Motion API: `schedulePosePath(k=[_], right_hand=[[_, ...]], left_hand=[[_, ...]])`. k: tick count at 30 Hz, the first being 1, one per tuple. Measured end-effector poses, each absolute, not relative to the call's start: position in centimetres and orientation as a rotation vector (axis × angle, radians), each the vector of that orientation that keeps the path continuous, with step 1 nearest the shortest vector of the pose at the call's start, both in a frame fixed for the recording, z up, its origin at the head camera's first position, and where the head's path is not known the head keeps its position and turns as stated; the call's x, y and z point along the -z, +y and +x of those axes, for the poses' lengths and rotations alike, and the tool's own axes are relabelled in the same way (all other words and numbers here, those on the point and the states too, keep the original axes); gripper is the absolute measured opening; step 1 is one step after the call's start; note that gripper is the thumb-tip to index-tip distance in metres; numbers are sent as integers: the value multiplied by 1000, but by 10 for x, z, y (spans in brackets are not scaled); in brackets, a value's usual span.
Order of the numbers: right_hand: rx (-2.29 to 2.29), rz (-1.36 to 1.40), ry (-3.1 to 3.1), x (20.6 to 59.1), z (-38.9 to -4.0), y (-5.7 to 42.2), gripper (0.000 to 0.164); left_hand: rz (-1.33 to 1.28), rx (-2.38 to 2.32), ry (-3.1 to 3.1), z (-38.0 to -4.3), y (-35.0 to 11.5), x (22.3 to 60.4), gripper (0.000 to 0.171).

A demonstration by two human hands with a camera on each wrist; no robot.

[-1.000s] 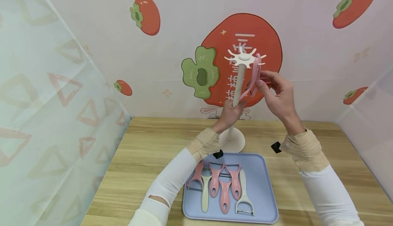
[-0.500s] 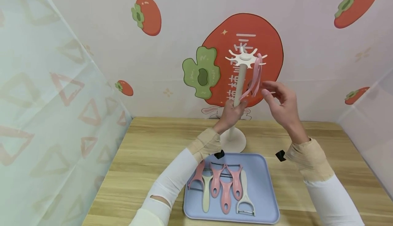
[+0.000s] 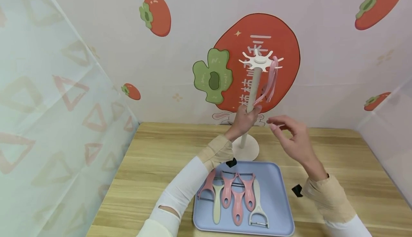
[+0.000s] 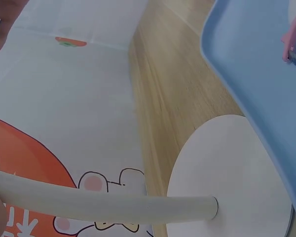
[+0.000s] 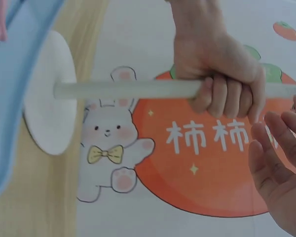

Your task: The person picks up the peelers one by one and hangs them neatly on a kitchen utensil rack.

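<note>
My left hand point(image 3: 243, 120) wraps round the pole point(image 3: 254, 90) of an off-white rack stand, its fingers curled tightly in the right wrist view. Curved white hooks point(image 3: 260, 60) ring the top of the stand. From a right-hand hook hangs a pink peeler point(image 3: 273, 78); whether a second one hangs with it, I cannot tell. Right of the pole and below that peeler, my right hand point(image 3: 294, 140) is in the air with loosely bent fingers, holding nothing. The round base point(image 4: 222, 168) shows in the left wrist view.
A blue tray point(image 3: 286, 208) lies in front of the stand on the wooden table point(image 3: 154, 158). It bears several pink peelers point(image 3: 238, 208), a pale green peeler point(image 3: 217, 206) and a white peeler point(image 3: 257, 201). A wall with printed persimmons stands behind.
My right hand has let go of the hanging peeler and moved down and to the right, away from it. The left hand keeps its grip on the pole.
</note>
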State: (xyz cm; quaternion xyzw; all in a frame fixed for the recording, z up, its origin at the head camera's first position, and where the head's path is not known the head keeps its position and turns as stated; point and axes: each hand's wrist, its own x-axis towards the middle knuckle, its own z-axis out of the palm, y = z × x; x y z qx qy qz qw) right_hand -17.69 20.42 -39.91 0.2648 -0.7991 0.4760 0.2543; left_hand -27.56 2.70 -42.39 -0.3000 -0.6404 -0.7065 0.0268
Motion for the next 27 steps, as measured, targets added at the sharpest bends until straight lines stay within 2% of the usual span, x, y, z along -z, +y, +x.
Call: schedulePosePath(k=[11, 27], right_hand=[[-1168, 959, -2204, 430, -129, 193, 41], [-1126, 1219, -2399, 504, -74, 189, 36]], left_hand=[[-887, 2114, -2047, -273, 27, 422, 47], [-866, 2103, -2044, -272, 27, 422, 50]])
